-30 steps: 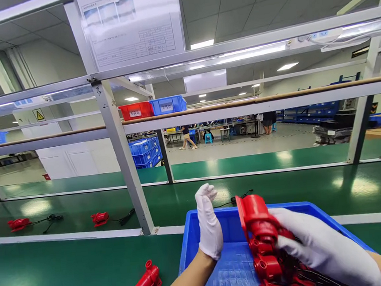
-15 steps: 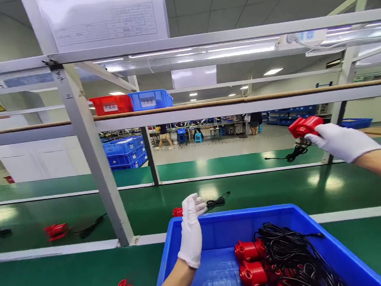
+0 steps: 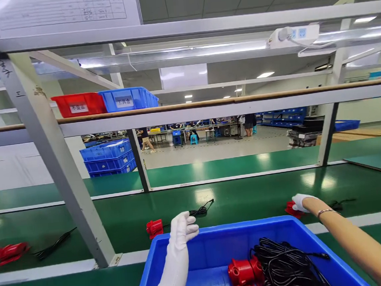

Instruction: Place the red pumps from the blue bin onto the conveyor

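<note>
My right hand (image 3: pixel 303 202), in a white glove, is closed over a red plastic device (image 3: pixel 294 209) with a black cable (image 3: pixel 340 204), low at the green belt. Its fingertips are partly hidden. Over the near left rim of the blue bin (image 3: pixel 256 227) is my gloved left hand (image 3: pixel 177 253), fingers stretched out and holding nothing. Inside the bin, red devices (image 3: pixel 242 272) lie at the middle beside a heap of coiled black cables (image 3: pixel 284 261). Just behind my left hand, another red device (image 3: pixel 154 228) with a cable rests on the belt.
Farther left on the belt (image 3: pixel 245 198) lies one more red device (image 3: pixel 10 253). A slanted metal post (image 3: pixel 57 168) stands at left. Red (image 3: pixel 79 104) and blue (image 3: pixel 128 98) boxes sit on the shelf above. Stacked blue crates (image 3: pixel 108 158) and people are beyond.
My right hand has brought the red device down from the air to the belt. The view has shifted right, and the belt items appear farther left. My left hand stays open.
</note>
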### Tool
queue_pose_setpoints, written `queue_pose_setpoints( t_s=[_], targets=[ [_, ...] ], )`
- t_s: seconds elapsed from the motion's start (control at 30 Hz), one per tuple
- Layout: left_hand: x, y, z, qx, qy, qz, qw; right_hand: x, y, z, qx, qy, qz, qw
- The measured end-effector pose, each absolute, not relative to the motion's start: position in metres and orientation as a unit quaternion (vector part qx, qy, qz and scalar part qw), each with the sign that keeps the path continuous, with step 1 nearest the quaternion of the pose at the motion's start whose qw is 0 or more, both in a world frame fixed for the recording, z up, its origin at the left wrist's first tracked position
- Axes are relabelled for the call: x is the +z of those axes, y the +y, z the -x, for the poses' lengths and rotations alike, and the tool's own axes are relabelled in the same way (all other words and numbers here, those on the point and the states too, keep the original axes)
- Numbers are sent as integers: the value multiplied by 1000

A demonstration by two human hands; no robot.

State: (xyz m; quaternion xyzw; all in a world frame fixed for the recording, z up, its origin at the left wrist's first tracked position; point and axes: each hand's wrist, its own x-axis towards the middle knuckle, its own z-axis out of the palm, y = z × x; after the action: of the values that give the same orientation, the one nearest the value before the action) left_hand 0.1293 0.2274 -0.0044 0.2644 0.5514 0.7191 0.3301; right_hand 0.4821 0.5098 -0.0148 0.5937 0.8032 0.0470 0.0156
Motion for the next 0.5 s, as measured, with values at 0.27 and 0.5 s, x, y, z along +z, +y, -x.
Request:
queue_pose_setpoints(
  t_s=[0.27,0.5],
  targets=[
    [11,191,-150,677,548,-398,286,54,471,-397,36,878,-478,-10],
    [10,190,-152,658,536,-424,314,6,270,-308,-97,980,-167,42]
  ],
)
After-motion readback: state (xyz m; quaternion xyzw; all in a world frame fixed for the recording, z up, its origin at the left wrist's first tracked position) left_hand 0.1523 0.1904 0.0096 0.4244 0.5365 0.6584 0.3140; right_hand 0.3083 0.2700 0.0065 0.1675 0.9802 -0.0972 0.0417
